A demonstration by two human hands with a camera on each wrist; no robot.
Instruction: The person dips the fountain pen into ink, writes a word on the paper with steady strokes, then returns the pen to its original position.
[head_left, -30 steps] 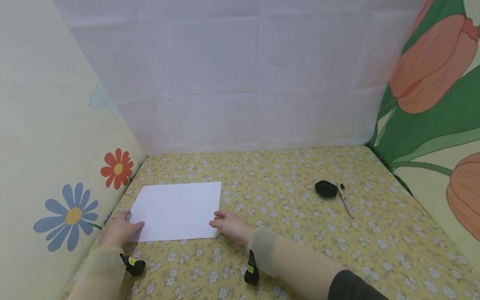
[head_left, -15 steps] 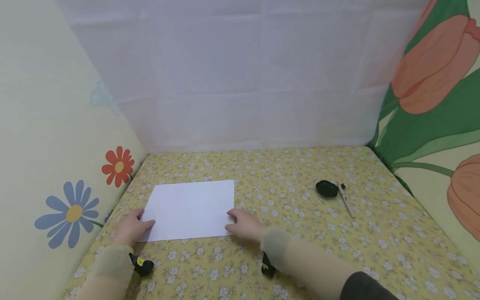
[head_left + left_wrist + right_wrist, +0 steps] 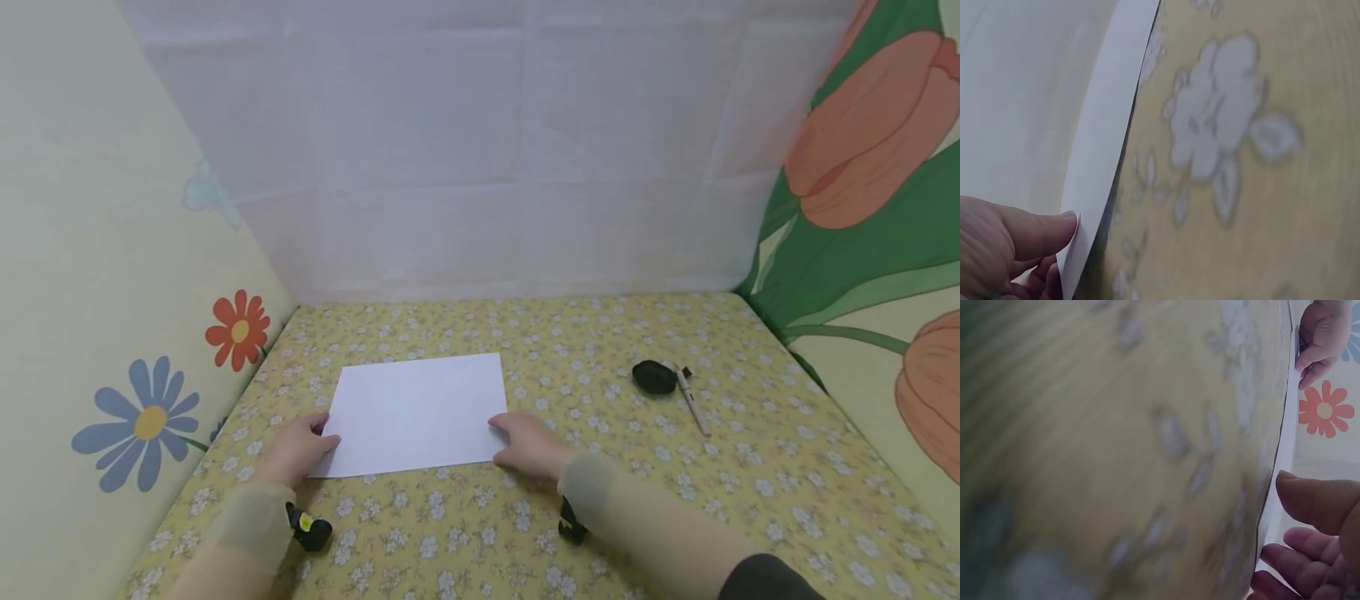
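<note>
A blank white sheet of paper lies low over the flowered cloth, left of the middle in the head view. My left hand pinches its left edge. In the left wrist view the thumb presses on top while the curled fingers go beneath the sheet. At the opposite edge my right hand holds the paper between thumb and fingers. The right wrist view has that thumb at the edge, with the fingers curled below it, and the left hand small at the far end.
A black oval object and a slim light-coloured pen lie close together at the right. The yellow flowered tablecloth meets a white backdrop behind and painted flower walls on both sides.
Both hands have moved to the right together, taking the sheet along from the left side toward the middle. The sheet has tilted slightly. The black object and the pen stay put.
</note>
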